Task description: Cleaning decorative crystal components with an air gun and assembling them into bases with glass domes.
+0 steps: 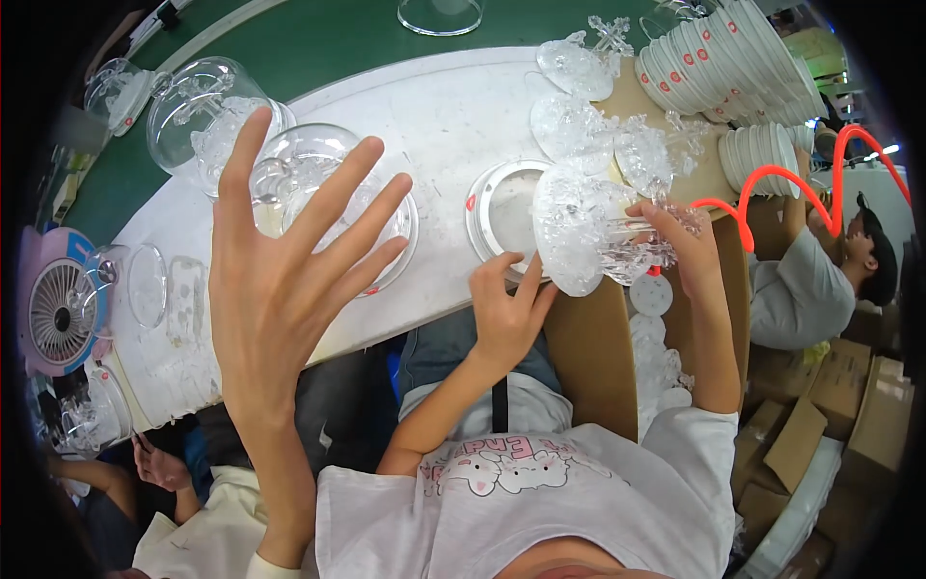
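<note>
My right hand (681, 236) is closed round the clear stems of a crystal-like ornament (569, 232). The ornament is tilted, and its round bubbly disc faces left, over the right part of a white ring-shaped base (482, 217). At that base's near rim is my left hand (508, 314), its fingers apart and the tips on or just over the rim; exact contact is partly hidden. Several similar clear ornaments (579, 130) lie just beyond my right hand. Another person's large hand (280, 270), in a cream sleeve, is spread at the left, close to the camera.
Behind that hand stand clear domes (198, 96) on bases. Stacked white rings (728, 63) rise at the far right, near a coiled orange hose (772, 174). A pink-and-blue fan (60, 314) is at the left. An open carton (608, 338) stands beside me; more cardboard boxes (844, 386) lie right.
</note>
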The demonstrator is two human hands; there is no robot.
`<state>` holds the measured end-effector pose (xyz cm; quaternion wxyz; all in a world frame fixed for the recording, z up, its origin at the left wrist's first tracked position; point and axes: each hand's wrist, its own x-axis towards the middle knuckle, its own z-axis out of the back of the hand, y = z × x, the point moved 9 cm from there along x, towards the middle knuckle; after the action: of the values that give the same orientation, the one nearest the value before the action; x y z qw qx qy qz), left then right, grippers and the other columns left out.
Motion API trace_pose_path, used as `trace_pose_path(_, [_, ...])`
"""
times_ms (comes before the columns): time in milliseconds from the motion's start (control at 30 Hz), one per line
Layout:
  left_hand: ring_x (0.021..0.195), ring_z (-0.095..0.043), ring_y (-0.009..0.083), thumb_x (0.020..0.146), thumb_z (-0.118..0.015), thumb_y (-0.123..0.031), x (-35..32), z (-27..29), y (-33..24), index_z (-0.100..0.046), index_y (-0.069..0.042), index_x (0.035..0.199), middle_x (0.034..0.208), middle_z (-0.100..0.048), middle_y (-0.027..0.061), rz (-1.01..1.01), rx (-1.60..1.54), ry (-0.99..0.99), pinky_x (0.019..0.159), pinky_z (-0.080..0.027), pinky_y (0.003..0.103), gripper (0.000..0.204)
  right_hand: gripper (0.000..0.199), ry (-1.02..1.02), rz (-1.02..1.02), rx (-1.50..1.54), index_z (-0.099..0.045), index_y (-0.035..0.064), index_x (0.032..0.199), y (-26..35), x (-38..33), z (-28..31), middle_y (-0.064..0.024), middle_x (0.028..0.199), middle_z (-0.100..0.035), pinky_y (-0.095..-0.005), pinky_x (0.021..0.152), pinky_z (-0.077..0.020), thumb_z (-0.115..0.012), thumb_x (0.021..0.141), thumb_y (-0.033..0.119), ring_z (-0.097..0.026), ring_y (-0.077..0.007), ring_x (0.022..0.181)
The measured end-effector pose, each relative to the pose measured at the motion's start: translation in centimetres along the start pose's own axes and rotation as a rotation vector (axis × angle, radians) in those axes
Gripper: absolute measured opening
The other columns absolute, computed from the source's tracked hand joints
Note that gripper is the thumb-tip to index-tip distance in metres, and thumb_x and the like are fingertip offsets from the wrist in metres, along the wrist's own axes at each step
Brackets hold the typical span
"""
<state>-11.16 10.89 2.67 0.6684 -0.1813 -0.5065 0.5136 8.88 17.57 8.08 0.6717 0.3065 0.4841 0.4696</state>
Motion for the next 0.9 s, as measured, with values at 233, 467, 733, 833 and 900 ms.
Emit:
trace_pose_path(233, [0.13, -0.015, 0.0419, 0.054, -0.083, -0.026, 2.3, 1.8, 3.1, -0.019, -0.001, 0.136, 0.137, -0.021, 0.0234, 0.101, 0.03, 0.076, 0.1, -0.021, 0.051, 0.106, 0.025, -0.003, 0.083, -0.11, -0.063, -0.0027, 0.085, 2.7, 1.4, -2.3, -0.0058, 0.064, -0.057, -0.021, 0.045, -0.041, -0.059, 0.081, 0.022, -0.053, -0.0089, 0.049])
trace_pose_path(467, [0.131, -0.01, 0.0399, 0.054, -0.08, -0.038, 1.8, -1.0, 2.6, -0.015, 0.005, 0.134, 0.137, -0.022, 0.0213, 0.214, 0.129, 0.14, 0.098, -0.017, 0.055, 0.112, 0.024, -0.115, 0.163, -0.166, -0.062, -0.0033, 0.082, 2.6, 2.2, -2.8, -0.0069, 0.061, -0.057, -0.0226, 0.045, -0.0415, -0.058, 0.081, 0.02, -0.053, -0.0104, 0.047])
trace_pose_path(733, [0.132, -0.009, 0.0404, 0.05, -0.083, -0.031, 4.1, 0.4, 3.5, -0.011, 0.005, 0.136, 0.139, -0.019, 0.0213, 0.098, -0.062, 0.253, 0.103, -0.016, 0.05, 0.118, 0.023, -0.117, 0.08, -0.258, -0.06, -0.0053, 0.079, 2.8, 1.2, -3.0, -0.008, 0.058, -0.057, -0.0244, 0.044, -0.0424, -0.057, 0.08, 0.018, -0.054, -0.0115, 0.046])
trace_pose_path(833, [0.133, -0.011, 0.0381, 0.048, -0.084, -0.033, 5.6, 0.1, 3.9, -0.015, 0.002, 0.136, 0.142, -0.015, 0.0204, 0.007, -0.069, 0.326, 0.105, -0.017, 0.047, 0.117, 0.022, -0.088, 0.099, -0.289, -0.061, -0.0015, 0.084, 3.1, 1.4, -3.3, -0.0047, 0.06, -0.055, -0.0203, 0.043, -0.0392, -0.058, 0.082, 0.02, -0.051, -0.0079, 0.045])
trace_pose_path(900, [0.133, -0.013, 0.0373, 0.047, -0.085, -0.032, 5.8, -1.0, 4.5, -0.017, 0.0, 0.136, 0.143, -0.016, 0.0199, 0.035, -0.145, 0.416, 0.106, -0.017, 0.046, 0.117, 0.021, -0.088, 0.096, -0.281, -0.061, -0.0015, 0.084, 2.9, 1.6, -3.5, -0.0046, 0.06, -0.055, -0.0202, 0.043, -0.0394, -0.058, 0.082, 0.019, -0.051, -0.0079, 0.045])
